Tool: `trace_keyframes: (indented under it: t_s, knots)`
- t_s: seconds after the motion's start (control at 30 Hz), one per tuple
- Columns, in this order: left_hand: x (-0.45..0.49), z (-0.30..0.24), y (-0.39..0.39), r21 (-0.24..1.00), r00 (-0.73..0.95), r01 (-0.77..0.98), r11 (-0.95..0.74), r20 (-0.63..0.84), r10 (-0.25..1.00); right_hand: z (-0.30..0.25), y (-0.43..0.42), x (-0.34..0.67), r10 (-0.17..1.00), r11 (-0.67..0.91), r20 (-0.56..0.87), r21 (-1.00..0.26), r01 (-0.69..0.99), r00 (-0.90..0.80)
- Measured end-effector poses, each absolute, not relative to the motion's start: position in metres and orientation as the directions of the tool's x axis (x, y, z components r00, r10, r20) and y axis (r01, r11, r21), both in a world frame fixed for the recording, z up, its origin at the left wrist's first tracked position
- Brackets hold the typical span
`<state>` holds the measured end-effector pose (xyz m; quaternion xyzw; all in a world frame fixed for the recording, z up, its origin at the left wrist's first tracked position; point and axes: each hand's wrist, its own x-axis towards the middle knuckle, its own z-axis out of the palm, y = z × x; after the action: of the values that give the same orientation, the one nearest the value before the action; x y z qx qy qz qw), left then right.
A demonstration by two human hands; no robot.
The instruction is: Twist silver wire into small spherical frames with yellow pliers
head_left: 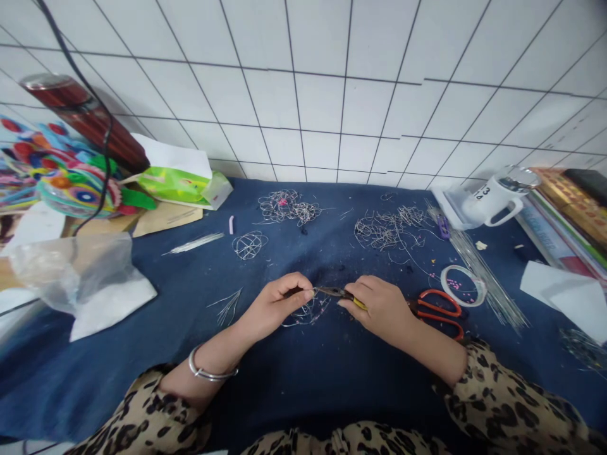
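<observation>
My left hand [279, 303] pinches a piece of silver wirework [306, 314], a loose ring of bent wire with small pinkish beads on its right side. Wrapped around a pair of pliers with yellow on the handle [339, 292] is my right hand [377, 306]. The pliers' jaws point left and meet the wire just beside my left fingertips. Whether the jaws are clamped on it is too small to tell. Beside my right wrist lie red-handled scissors [439, 303], partly hidden by the forearm.
Tangled wire heaps [389, 227] and a wire ball [250, 244] lie farther back. At right are a round bead dish [462, 285], straight wires [488, 278] and a white mug [502, 196]. A plastic bag [76, 265], tissue pack [180, 180] and red thermos [90, 120] stand left.
</observation>
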<state>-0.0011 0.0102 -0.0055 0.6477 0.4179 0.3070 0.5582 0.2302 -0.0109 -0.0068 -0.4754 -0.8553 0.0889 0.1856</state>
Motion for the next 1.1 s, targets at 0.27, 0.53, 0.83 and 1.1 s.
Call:
trace_keyframes:
  t_s: [0.27,0.53,0.83,1.1]
  knots:
    - [-0.001,-0.010,0.010,0.998,0.396,0.020,0.065,-0.068,0.916,0.000,-0.009,0.223,0.953,0.219,0.023,-0.740,0.636,-0.302]
    - [0.003,-0.012,0.007,0.980,0.423,-0.137,0.142,-0.072,0.903,-0.001,-0.018,0.193,0.944,0.003,-0.134,-0.910,0.414,-0.300]
    - [0.004,-0.009,0.005,0.940,0.431,-0.266,0.212,-0.081,0.899,0.003,-0.022,0.187,0.931,-0.085,-0.179,-0.953,0.291,-0.317]
    - [0.003,-0.007,0.007,0.916,0.477,-0.314,0.248,-0.074,0.876,0.002,-0.021,0.188,0.915,-0.157,-0.209,-0.972,0.173,-0.346]
